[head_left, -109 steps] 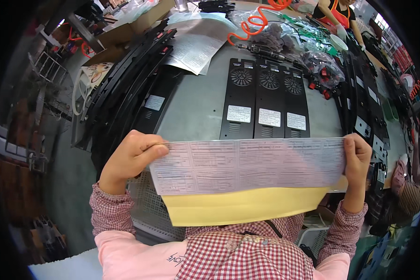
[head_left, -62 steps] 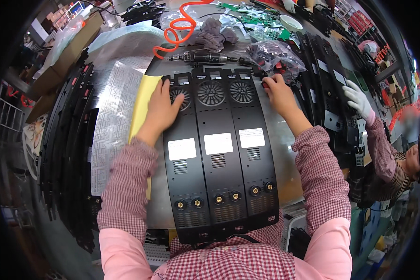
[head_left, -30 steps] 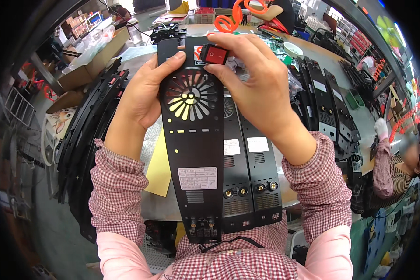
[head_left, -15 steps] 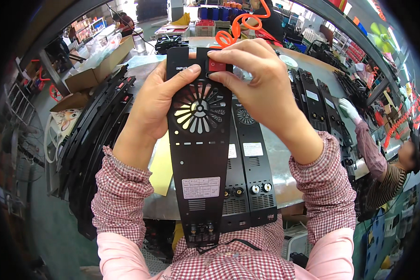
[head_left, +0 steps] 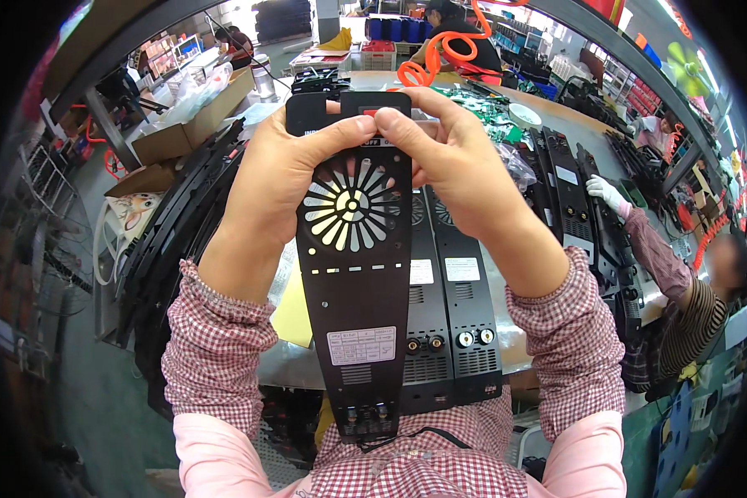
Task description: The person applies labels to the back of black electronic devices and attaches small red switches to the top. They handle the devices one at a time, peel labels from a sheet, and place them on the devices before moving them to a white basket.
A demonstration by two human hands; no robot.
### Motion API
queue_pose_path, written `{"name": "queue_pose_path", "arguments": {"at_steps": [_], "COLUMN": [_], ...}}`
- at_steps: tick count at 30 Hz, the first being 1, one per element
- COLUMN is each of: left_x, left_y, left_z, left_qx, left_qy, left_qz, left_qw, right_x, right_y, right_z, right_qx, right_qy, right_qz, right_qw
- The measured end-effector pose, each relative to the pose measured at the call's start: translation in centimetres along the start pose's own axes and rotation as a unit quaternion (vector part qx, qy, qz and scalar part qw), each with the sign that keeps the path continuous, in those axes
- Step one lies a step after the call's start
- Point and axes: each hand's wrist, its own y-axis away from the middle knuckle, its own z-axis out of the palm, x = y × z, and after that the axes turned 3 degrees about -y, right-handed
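Upright before me is a long black metal panel (head_left: 361,303) with a round slotted vent, a white label and two terminals at its lower end. My left hand (head_left: 275,170) grips its upper left edge, fingers curled behind. My right hand (head_left: 465,166) closes round the upper right edge. Both thumbs press side by side on the panel's face, just under the red rocker switch (head_left: 368,111), which they partly cover. Behind it, two similar black panels (head_left: 471,311) with labels and terminals lie on the metal-topped table (head_left: 513,332).
Black panels (head_left: 170,249) stand in a row at the left; more panels (head_left: 566,195) lie at the right. There, a co-worker's gloved hand (head_left: 607,192) touches them. A yellow sheet (head_left: 293,311) lies on the table. An orange coiled hose (head_left: 440,60) hangs at the back.
My right hand has gone from pinching around the red switch to gripping the panel's edge. My left thumb has slid right, beside the right thumb. The panel's upper end now appears slightly lower.
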Motion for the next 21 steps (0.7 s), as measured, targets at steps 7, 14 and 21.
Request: {"name": "queue_pose_path", "arguments": {"at_steps": [7,14,21], "left_x": [-1.6,-10.3,-24.2], "left_y": [-0.4,-5.2,-6.5], "left_z": [-0.4,-4.1,-12.4], "left_qx": [0.032,0.116,0.168], "left_qy": [-0.01,-0.059,-0.392], "left_qz": [-0.022,-0.086,-0.139], "left_qw": [0.999,0.988,0.894], "right_x": [3.8,7.6,22.9], "right_y": [-1.5,-2.0,1.3], "right_z": [0.6,-6.7,-22.2], "right_qx": [0.029,0.147,0.181], "right_qy": [-0.047,0.103,0.544], "right_qz": [-0.053,0.117,0.044], "right_qw": [0.997,0.977,0.818]}}
